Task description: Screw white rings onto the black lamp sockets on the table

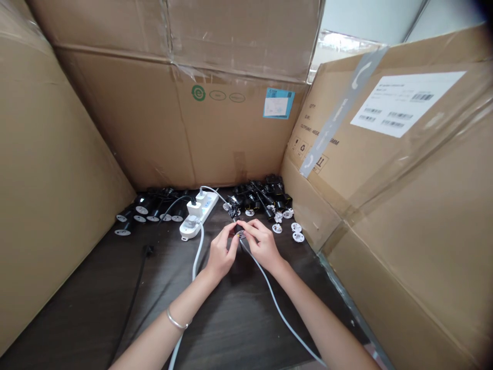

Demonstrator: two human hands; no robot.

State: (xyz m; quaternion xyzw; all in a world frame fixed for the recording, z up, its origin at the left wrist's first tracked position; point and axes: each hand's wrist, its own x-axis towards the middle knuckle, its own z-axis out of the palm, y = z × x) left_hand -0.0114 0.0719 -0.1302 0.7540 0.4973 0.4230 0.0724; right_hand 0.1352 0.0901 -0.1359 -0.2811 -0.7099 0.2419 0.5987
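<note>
Both my left hand point(222, 251) and my right hand point(264, 244) are closed, fingertips together, around one small black cylindrical part with a round white disc point(241, 235) on its near end. The fingers cover most of that part, so its exact kind does not show. A white cable point(269, 288) runs beneath my hands toward the lower right. Just left of my left hand lies a white power strip point(210, 205) with plugs and adapters in it. Beyond my right hand is a pile of black parts point(265, 192) and several loose white discs point(277, 228).
More black cylinders with white ends point(142, 209) lie at the back left of the dark table point(162, 303). A black cable with a connector point(148, 250) lies on the left. Tall cardboard boxes wall in the left point(50, 169), back point(154, 123) and right point(404, 205).
</note>
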